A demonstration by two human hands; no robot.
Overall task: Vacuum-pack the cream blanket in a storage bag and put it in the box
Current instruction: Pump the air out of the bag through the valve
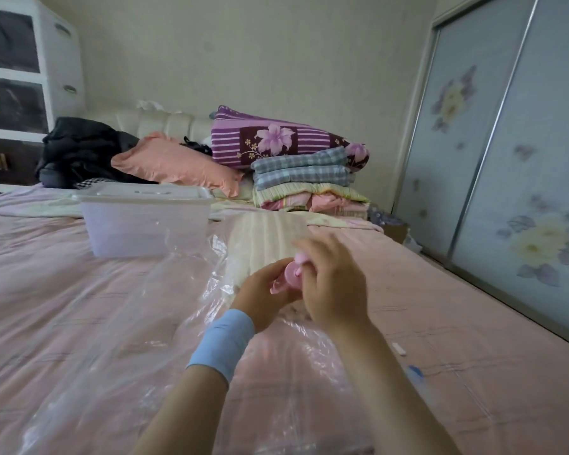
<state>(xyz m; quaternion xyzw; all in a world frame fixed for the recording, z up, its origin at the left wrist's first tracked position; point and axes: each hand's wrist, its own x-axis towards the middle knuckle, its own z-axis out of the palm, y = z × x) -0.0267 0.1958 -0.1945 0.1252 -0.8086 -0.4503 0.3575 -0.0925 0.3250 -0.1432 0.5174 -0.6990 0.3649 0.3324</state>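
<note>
Gripping a pink valve [291, 275] between them, both hands meet over the storage bag [128, 307] in the head view. The left hand [263, 292], with a blue wristband [222, 343] on its wrist, curls its fingers round the valve from below. The right hand [334, 284] is blurred, with its fingers bent down onto the valve's top. The clear bag spreads wide and crinkled across the near and left part of the bed [473, 323], and its far edge reaches the foot of the box [145, 224]. The cream blanket [266, 238] lies folded just beyond the hands and to the right of the box, its near end under the clear film. Whether its far end is covered I cannot tell.

To the right of the hands the pink sheet is open as far as the bed's right edge, which runs close along the flowered wardrobe doors [506, 159]. The box is translucent and has a white lid [138, 193] on it. Open sheet lies to its left.

At the head of the bed, a peach pillow [174, 165], a purple floral quilt [276, 139] and a folded stack [306, 182] of checked and striped bedding crowd the padded headboard [165, 121]. Black clothes [79, 152] are heaped at the far left, beside a white drawer unit [50, 60].
</note>
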